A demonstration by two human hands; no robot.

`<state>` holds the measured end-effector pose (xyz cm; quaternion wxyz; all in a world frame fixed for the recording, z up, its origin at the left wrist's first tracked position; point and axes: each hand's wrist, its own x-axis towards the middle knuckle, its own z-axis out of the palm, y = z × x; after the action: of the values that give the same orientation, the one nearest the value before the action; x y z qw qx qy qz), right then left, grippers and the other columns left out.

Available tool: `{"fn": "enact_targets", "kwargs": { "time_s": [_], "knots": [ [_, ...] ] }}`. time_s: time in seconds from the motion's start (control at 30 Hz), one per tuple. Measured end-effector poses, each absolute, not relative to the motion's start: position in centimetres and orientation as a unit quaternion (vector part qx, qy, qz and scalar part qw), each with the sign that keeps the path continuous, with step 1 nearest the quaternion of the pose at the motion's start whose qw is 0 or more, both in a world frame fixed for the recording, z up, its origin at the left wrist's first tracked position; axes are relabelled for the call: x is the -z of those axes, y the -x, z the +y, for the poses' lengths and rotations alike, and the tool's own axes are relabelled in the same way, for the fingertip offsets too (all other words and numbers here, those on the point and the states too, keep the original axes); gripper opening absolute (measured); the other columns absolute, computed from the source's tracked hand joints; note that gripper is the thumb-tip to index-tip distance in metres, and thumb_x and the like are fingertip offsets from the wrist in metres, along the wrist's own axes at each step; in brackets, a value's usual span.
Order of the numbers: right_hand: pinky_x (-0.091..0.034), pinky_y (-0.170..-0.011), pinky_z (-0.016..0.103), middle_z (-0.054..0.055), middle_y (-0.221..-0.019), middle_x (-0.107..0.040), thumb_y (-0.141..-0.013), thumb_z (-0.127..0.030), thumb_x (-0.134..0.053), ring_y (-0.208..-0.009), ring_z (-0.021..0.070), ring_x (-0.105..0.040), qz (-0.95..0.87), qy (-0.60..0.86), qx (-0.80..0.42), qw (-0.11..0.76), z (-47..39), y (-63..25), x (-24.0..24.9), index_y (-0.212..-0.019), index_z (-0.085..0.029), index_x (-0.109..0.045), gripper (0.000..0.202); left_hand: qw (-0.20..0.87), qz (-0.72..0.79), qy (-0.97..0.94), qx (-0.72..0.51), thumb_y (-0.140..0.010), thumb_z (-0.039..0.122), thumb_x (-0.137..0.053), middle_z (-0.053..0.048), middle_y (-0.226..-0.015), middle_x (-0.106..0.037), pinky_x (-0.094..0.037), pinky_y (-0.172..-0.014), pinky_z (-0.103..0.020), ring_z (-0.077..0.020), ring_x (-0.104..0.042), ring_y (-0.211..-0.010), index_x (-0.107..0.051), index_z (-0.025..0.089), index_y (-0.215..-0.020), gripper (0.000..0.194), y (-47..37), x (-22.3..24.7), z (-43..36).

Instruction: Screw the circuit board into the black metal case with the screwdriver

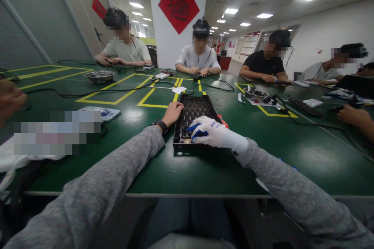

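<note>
A black rectangular casing [195, 106] with a patterned, grid-like inside lies open on the green table in front of me. My bare left hand [173, 113], a black band on its wrist, grips the casing's left rim with its fingers closed. Over the near right part of the casing is my right hand [206, 131], in a white glove with blue on the fingers. Its fingers are bent down into the casing; what they pinch, if anything, is hidden. A small tan part [187, 141] sits in the casing's near end. Something red [223, 121] lies along its right side, partly covered by the glove.
Yellow tape [152, 105] marks rectangles on the green table [140, 155]. Black cables [117, 94] cross it. Metal bowls [99, 76] [255, 93] stand left and right. A white paper scrap [179, 90] lies beyond the casing. Several people sit around the table.
</note>
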<state>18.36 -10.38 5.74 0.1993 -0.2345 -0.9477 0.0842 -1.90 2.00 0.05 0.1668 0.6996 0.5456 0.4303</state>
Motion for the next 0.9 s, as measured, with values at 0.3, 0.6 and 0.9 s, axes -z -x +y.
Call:
{"fn": "enact_targets", "kwargs": {
  "time_s": [0.3,0.6,0.9],
  "knots": [
    [-0.038,-0.092,0.033,0.005,-0.106,-0.061,-0.077,-0.038,-0.060,-0.102,0.0175,-0.051,-0.947,0.239,-0.102,0.190,-10.6,-18.3,-6.1,-0.084,-0.021,-0.070,0.021,0.170,0.546,-0.697,-0.433,-0.078,0.029,-0.043,-0.008,-0.098,-0.061,-0.037,-0.095,-0.035,-0.0217,-0.049,-0.102,-0.064,0.015,-0.090,0.028,1.9,0.0,2.1],
    [-0.038,-0.092,0.033,0.005,-0.105,-0.062,-0.077,-0.039,-0.061,-0.101,0.0171,-0.052,-0.943,0.255,-0.120,0.180,-10.5,-18.3,-6.0,-0.085,-0.021,-0.070,0.022,0.164,0.542,-0.703,-0.430,-0.079,0.028,-0.042,-0.009,-0.097,-0.062,-0.037,-0.093,-0.035,-0.0217,-0.050,-0.100,-0.064,0.013,-0.089,0.028,1.9,0.1,2.2],
    [-0.037,-0.097,0.033,0.009,-0.114,-0.058,-0.090,-0.037,-0.037,-0.108,0.0180,-0.052,-0.935,0.231,-0.155,0.218,-10.3,-19.5,-6.0,-0.105,-0.016,-0.062,0.037,0.164,0.540,-0.702,-0.434,-0.078,0.028,-0.041,-0.008,-0.098,-0.061,-0.037,-0.095,-0.037,-0.0222,-0.049,-0.101,-0.063,0.015,-0.087,0.027,1.9,-0.1,1.8]
  ]
}}
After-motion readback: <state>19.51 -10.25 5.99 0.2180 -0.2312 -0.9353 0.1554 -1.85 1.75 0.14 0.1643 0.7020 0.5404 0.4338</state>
